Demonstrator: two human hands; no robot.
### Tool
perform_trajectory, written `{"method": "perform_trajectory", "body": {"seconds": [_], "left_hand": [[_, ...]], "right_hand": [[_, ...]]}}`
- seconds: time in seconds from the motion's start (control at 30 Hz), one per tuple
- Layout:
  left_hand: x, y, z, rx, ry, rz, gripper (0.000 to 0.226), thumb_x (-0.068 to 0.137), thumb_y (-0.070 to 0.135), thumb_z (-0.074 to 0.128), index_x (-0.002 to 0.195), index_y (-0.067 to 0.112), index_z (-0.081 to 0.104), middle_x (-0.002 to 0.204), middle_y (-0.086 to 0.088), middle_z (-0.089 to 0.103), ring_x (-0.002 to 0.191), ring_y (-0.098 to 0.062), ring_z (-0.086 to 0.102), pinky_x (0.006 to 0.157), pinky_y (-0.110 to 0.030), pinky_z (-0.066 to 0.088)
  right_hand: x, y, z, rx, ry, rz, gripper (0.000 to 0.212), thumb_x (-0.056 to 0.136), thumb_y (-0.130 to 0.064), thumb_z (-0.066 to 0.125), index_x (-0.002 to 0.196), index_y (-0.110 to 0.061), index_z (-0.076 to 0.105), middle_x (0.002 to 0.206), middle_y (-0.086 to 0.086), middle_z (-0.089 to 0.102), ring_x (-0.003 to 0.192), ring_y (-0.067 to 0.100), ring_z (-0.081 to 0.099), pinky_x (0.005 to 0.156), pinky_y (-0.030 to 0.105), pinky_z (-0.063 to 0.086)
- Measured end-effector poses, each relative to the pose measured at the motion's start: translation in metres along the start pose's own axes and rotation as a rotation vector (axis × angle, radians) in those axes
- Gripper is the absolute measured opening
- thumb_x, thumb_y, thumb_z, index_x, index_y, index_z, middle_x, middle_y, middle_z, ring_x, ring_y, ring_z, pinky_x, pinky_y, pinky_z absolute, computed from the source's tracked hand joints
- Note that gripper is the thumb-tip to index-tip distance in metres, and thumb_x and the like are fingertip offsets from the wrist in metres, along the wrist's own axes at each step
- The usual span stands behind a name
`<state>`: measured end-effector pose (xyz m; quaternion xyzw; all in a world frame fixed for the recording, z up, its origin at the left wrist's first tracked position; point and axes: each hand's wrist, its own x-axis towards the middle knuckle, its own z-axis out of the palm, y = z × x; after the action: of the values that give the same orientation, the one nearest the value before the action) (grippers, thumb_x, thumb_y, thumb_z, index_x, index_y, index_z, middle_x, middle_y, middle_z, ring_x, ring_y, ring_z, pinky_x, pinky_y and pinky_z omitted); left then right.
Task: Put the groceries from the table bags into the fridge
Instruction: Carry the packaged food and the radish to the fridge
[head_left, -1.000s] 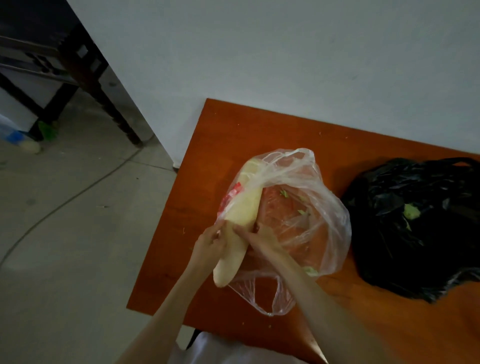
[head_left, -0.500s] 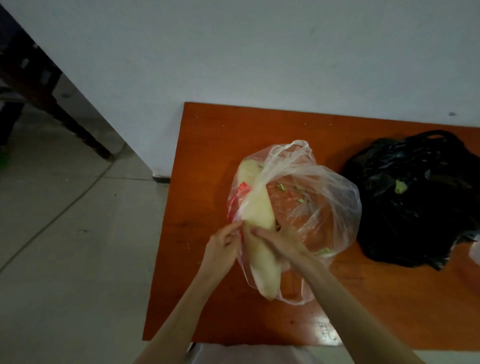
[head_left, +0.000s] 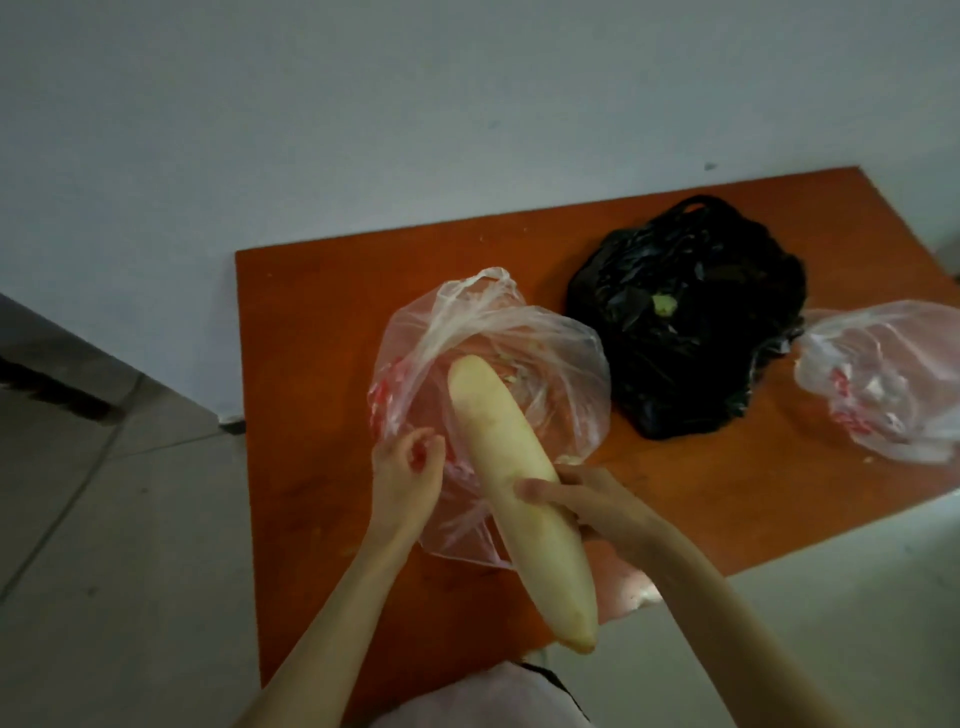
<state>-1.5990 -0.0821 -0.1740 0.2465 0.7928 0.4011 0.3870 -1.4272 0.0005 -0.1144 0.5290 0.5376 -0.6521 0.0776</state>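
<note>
**White radish being drawn out of its clear bag**

Head view. The right hand (head_left: 592, 506) is grasping a long white radish (head_left: 511, 483) around its middle, the thumb lying across the top and the other fingers curling beneath. The radish is slanting from the mouth of a clear plastic bag (head_left: 545, 338) down toward the person, its near end overhanging the front edge of the orange counter (head_left: 311, 322) and its far end still lying over the open bag. The left hand (head_left: 408, 475) is pinching the near rim of that bag between curled fingers, apparently holding the film back while the radish is coming free.

The step in hand is judged to be unpacking the first bag: the radish is almost wholly clear of the plastic. The next move calls for lifting it off the bag, letting go of the film, and carrying it to the fridge, which is not appearing in this view; a long, smooth vegetable held at one point may tip, so a second supporting hand could help.

Containers. The clear bag is showing only small pale-green scraps inside. Just beside it, a black plastic bag (head_left: 691, 322) is sitting bunched, a green item peeking through its opening. Farther right, a second clear bag (head_left: 883, 384) is lying near the counter's end; its contents cannot be made out.
</note>
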Motion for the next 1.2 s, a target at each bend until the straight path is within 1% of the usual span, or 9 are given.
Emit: {"method": "perform_trajectory", "body": {"seconds": [0.1, 0.23, 0.37, 0.47, 0.6, 0.73, 0.87, 1.03, 1.2], "left_hand": [[-0.028, 0.022, 0.027, -0.024, -0.147, 0.027, 0.032, 0.090, 0.045, 0.050, 0.114, 0.024, 0.052, 0.092, 0.014, 0.057, 0.085, -0.004, 0.060, 0.072, -0.018, 0.050], [-0.060, 0.037, 0.064, -0.346, -0.368, -0.183, 0.072, 0.070, 0.062, 0.064, 0.130, 0.027, 0.045, 0.112, 0.008, 0.061, 0.102, -0.018, 0.063, 0.087, -0.046, 0.053], [-0.097, 0.046, 0.098, -0.421, -0.591, -0.166, 0.068, 0.064, 0.051, 0.068, 0.125, 0.028, 0.048, 0.122, 0.000, 0.059, 0.107, -0.021, 0.061, 0.081, -0.047, 0.055], [-0.138, 0.051, 0.132, -0.355, -0.709, -0.063, 0.076, 0.065, 0.048, 0.069, 0.133, 0.026, 0.042, 0.125, 0.000, 0.057, 0.111, -0.021, 0.059, 0.084, -0.049, 0.054], [-0.214, 0.057, 0.196, -0.273, -0.835, 0.028, 0.070, 0.070, 0.040, 0.062, 0.133, 0.026, 0.036, 0.120, 0.001, 0.056, 0.106, -0.021, 0.059, 0.078, -0.038, 0.058], [-0.288, 0.059, 0.265, -0.199, -0.928, 0.107, 0.072, 0.071, 0.044, 0.062, 0.136, 0.028, 0.036, 0.120, 0.001, 0.058, 0.105, -0.020, 0.060, 0.079, -0.040, 0.057], [-0.361, 0.059, 0.330, -0.103, -1.063, 0.185, 0.061, 0.074, 0.044, 0.061, 0.129, 0.034, 0.036, 0.110, 0.008, 0.061, 0.097, -0.013, 0.064, 0.067, -0.027, 0.057], [-0.435, 0.060, 0.408, 0.023, -1.249, 0.230, 0.073, 0.071, 0.044, 0.066, 0.136, 0.030, 0.035, 0.114, 0.001, 0.064, 0.098, -0.015, 0.066, 0.081, -0.037, 0.057], [-0.502, 0.063, 0.495, 0.098, -1.368, 0.268, 0.069, 0.073, 0.039, 0.066, 0.134, 0.027, 0.036, 0.105, 0.004, 0.066, 0.090, -0.010, 0.068, 0.072, -0.029, 0.057]], "right_hand": [[-0.027, 0.022, -0.010, 0.037, 0.022, -0.017, 0.042, 0.080, -0.038, 0.067, 0.115, -0.018, 0.059, 0.102, -0.002, 0.068, 0.090, 0.011, 0.066, 0.070, 0.022, 0.053], [-0.061, 0.061, -0.024, 0.116, 0.060, -0.084, 0.032, 0.076, -0.042, 0.071, 0.105, -0.035, 0.059, 0.102, -0.008, 0.068, 0.090, 0.008, 0.066, 0.073, 0.022, 0.054], [-0.104, 0.113, -0.041, 0.207, 0.125, -0.153, 0.062, 0.060, -0.054, 0.071, 0.117, -0.037, 0.057, 0.111, -0.010, 0.065, 0.100, 0.008, 0.063, 0.083, 0.027, 0.054], [-0.143, 0.165, -0.054, 0.262, 0.218, -0.181, 0.077, 0.055, -0.058, 0.071, 0.126, -0.035, 0.053, 0.116, -0.008, 0.062, 0.105, 0.009, 0.060, 0.088, 0.031, 0.053], [-0.205, 0.242, -0.068, 0.344, 0.358, -0.210, 0.061, 0.064, -0.050, 0.071, 0.120, -0.043, 0.050, 0.115, -0.011, 0.061, 0.105, 0.008, 0.058, 0.092, 0.035, 0.051], [-0.270, 0.316, -0.082, 0.471, 0.517, -0.251, 0.064, 0.065, -0.048, 0.071, 0.125, -0.034, 0.053, 0.115, -0.009, 0.064, 0.106, 0.011, 0.060, 0.091, 0.036, 0.053], [-0.329, 0.389, -0.097, 0.612, 0.640, -0.262, 0.057, 0.071, -0.042, 0.070, 0.125, -0.028, 0.055, 0.113, -0.006, 0.066, 0.100, 0.010, 0.064, 0.080, 0.028, 0.055], [-0.384, 0.471, -0.111, 0.775, 0.801, -0.235, 0.036, 0.081, -0.028, 0.069, 0.115, -0.028, 0.058, 0.109, -0.004, 0.067, 0.096, 0.010, 0.066, 0.080, 0.030, 0.056], [-0.426, 0.545, -0.142, 0.903, 0.959, -0.238, 0.054, 0.072, -0.033, 0.070, 0.123, -0.025, 0.057, 0.113, -0.003, 0.066, 0.099, 0.012, 0.065, 0.084, 0.034, 0.055]]}}
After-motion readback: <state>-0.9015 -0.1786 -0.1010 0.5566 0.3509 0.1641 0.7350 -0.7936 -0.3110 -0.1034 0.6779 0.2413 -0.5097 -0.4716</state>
